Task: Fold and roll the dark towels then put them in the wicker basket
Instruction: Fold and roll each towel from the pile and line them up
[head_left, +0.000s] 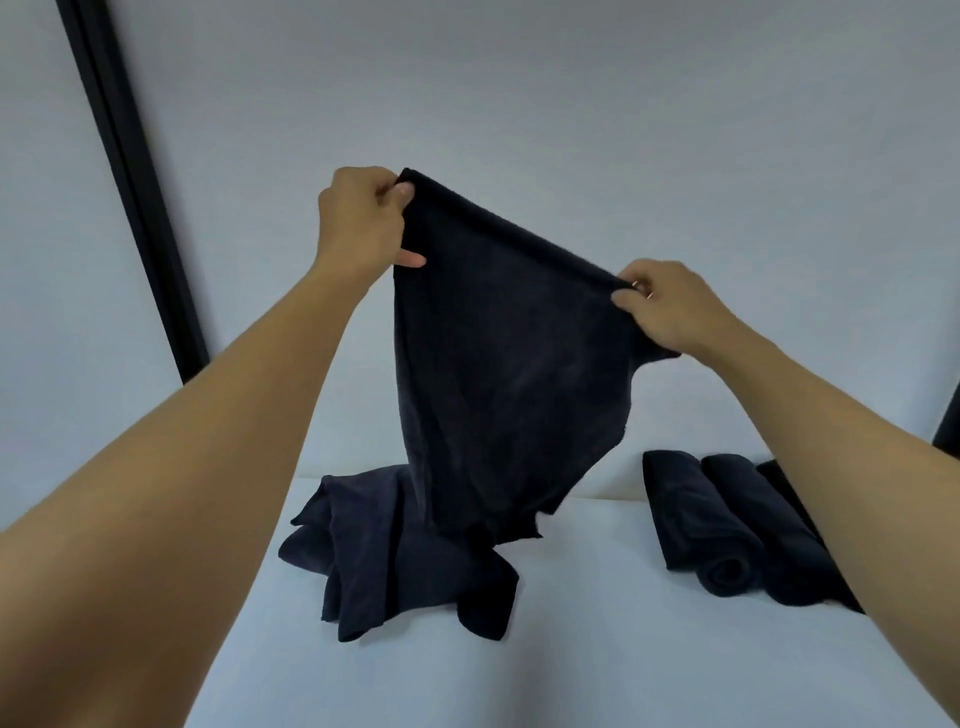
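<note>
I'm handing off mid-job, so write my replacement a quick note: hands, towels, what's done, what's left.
Left hand and right hand each pinch a top corner of one towel, held up and spread.
Its lower edge hangs over the pile of loose towels on the table.
Done: at least two rolls lie side by side at right.
Left: fold and roll this towel and the pile, then basket everything. The basket is not in view.

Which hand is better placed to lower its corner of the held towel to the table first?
Probably right: the right hand pinches the towel lower, nearer the table; the left hand holds its corner higher.
</note>
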